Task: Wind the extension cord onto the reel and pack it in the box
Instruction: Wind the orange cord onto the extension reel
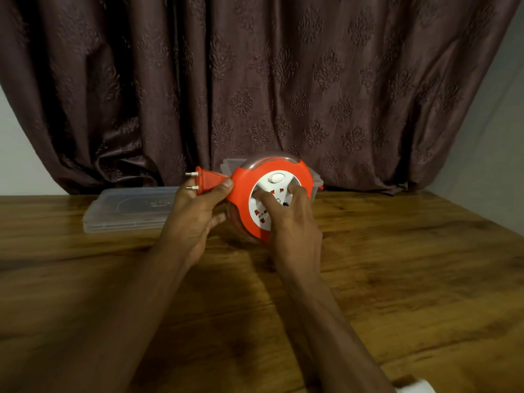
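Observation:
An orange and white extension cord reel [249,180] with a clear rim is held tilted above the wooden table [397,265], its white socket face turned toward me. My right hand [292,219] grips that white centre, fingers pressed on the sockets. My left hand [195,214] holds the reel's left side, thumb and finger pinching the base of the orange two-pin plug [202,180], which sticks out to the left. The cord looks wound inside the reel. A clear plastic box [316,181] stands right behind the reel, mostly hidden by it.
A clear plastic lid [127,208] lies flat on the table left of the reel. A dark patterned curtain [255,80] hangs along the table's far edge. Something white [416,387] shows at the bottom right corner.

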